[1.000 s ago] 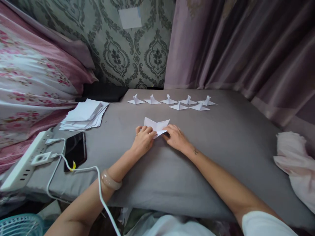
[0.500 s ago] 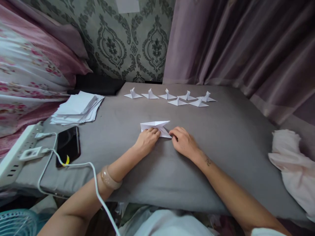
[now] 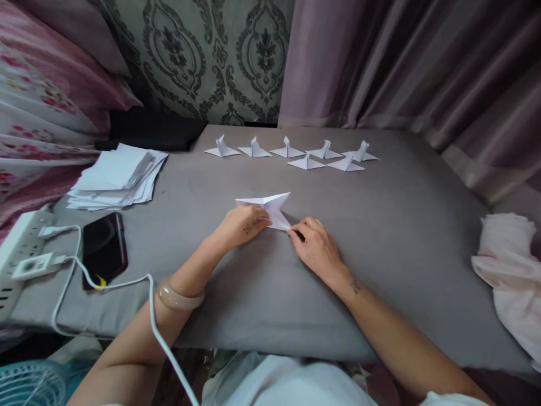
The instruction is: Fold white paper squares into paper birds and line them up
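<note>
A partly folded sheet of white paper (image 3: 276, 210) lies on the grey table cover in front of me, two pointed corners facing right. My left hand (image 3: 247, 221) grips its near left edge, the fingers closed over the paper and hiding that side. At the near right corner, my right hand (image 3: 315, 242) pinches the tip between thumb and forefinger. Farther back stand several folded white paper figures (image 3: 287, 148), in two rows, each with a raised middle and flat pointed sides.
A stack of white paper sheets (image 3: 114, 175) sits at the left, with a black phone (image 3: 105, 248) nearer me. A white cable (image 3: 158, 332) runs from the power strip (image 3: 25, 242) across my left forearm. Crumpled pale cloth (image 3: 507, 270) lies at the right edge.
My left hand has turned and shifted to the paper's left edge. My right hand has closed on the near right corner. The view has tilted down slightly.
</note>
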Tool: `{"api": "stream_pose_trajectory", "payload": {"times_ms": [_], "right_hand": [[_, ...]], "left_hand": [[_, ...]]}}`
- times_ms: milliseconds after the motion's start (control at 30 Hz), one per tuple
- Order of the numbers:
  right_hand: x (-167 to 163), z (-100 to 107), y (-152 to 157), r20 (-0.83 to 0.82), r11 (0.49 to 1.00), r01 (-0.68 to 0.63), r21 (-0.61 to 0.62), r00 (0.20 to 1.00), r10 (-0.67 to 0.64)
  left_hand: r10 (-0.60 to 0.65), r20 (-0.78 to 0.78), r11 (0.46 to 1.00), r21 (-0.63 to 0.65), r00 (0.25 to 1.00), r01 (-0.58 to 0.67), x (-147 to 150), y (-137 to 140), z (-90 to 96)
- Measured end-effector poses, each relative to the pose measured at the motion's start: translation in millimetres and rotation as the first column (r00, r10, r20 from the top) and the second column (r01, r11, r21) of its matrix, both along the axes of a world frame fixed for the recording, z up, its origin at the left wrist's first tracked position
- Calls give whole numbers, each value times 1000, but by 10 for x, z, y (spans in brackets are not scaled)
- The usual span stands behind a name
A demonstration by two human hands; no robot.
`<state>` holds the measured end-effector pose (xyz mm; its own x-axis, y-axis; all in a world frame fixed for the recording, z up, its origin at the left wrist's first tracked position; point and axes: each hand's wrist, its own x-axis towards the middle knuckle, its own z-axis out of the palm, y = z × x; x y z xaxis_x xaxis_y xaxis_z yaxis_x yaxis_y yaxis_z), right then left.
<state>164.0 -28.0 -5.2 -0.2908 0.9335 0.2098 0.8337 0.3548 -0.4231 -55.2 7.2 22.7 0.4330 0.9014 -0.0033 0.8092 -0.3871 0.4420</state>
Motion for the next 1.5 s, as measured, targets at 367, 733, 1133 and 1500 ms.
{"api": "stream_pose_trajectory", "payload": {"times_ms": [367, 733, 1133, 1500], "right_hand": [[-106, -43, 73, 33, 995, 100, 17, 994, -100], [-103, -83, 69, 29, 994, 107, 31, 994, -108], [-103, -95, 84, -12, 995, 103, 2, 995, -103], [-50, -54, 117, -138, 979, 127, -157, 979, -150]], "left_hand": [[231, 6, 972, -48, 973, -231, 80, 174, -97], [317, 268, 946, -163, 910, -282, 68, 62, -135], [294, 228, 954, -133, 928, -270, 39, 112, -226], [260, 148, 957, -174, 954, -234, 45, 144, -191]]}}
